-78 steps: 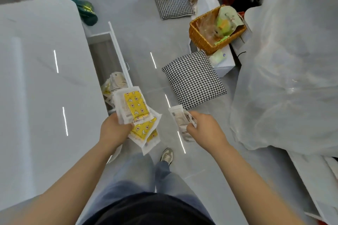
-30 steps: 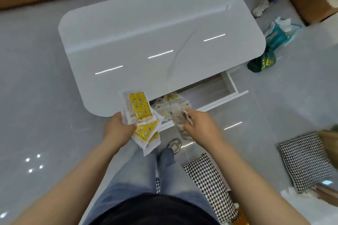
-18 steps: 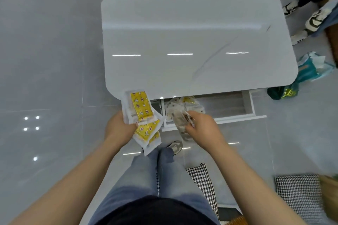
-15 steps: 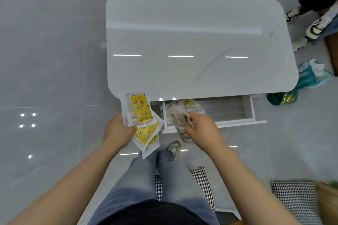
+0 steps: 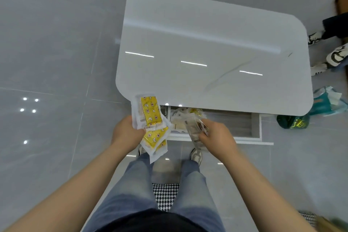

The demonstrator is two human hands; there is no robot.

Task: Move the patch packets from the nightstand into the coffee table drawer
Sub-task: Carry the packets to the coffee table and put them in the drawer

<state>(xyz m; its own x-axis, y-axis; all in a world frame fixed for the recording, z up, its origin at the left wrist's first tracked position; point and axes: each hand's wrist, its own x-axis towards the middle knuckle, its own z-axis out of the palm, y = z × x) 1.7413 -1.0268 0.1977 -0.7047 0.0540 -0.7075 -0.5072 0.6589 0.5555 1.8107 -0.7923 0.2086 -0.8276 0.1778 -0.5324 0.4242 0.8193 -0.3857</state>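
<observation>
Left hand [image 5: 128, 133] grips a fan of yellow patch packets [image 5: 150, 117], fingers curled round them, at 9 o'clock of the open drawer [image 5: 235, 123]. Right hand [image 5: 216, 135] pinches pale patch packets [image 5: 194, 128] over the drawer's left end. Loose packets [image 5: 178, 117] lie inside. The drawer projects from the coffee table [image 5: 207, 43] at 6 o'clock.

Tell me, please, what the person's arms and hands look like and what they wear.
Both forearms are bare to the frame's edge; no sleeves show. The left hand and right hand wear no gloves, rings, watch or bracelets that can be seen. Below: faded blue jeans and a dark top.
</observation>
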